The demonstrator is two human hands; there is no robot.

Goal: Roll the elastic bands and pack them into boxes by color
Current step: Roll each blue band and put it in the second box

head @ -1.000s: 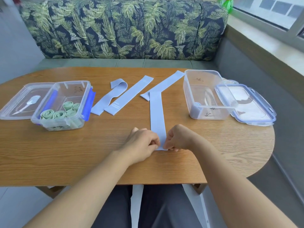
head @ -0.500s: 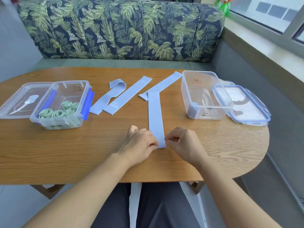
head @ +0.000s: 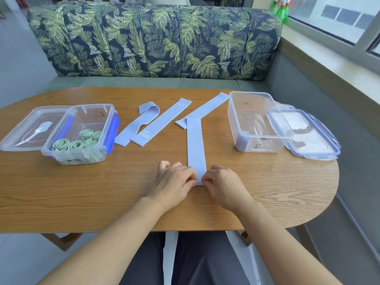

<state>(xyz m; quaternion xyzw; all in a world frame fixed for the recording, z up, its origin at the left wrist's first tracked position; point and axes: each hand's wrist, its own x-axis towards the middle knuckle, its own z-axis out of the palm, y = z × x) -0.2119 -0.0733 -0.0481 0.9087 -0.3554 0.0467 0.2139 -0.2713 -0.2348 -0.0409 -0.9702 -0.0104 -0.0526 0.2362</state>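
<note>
A pale blue elastic band (head: pixel 195 145) lies flat on the wooden table (head: pixel 82 192), running straight from the near middle toward the far side. Both hands are at its near end: the left hand (head: pixel 174 182) pinches the left corner with curled fingers, and the right hand (head: pixel 224 184) pinches the right corner the same way, so the rest of the band stretches away beyond the knuckles. Its far end overlaps a second blue band (head: pixel 207 108) that lies diagonally. Two more blue bands (head: pixel 164 122) lie just left of these, the far-left one folded over at its far end. On the left stands a clear box (head: pixel 93 112) holding rolled green bands (head: pixel 76 144), its lid (head: pixel 26 130) beside it. On the right stands another clear box (head: pixel 257 99), touching its lid (head: pixel 308 136) on the right.
</note>
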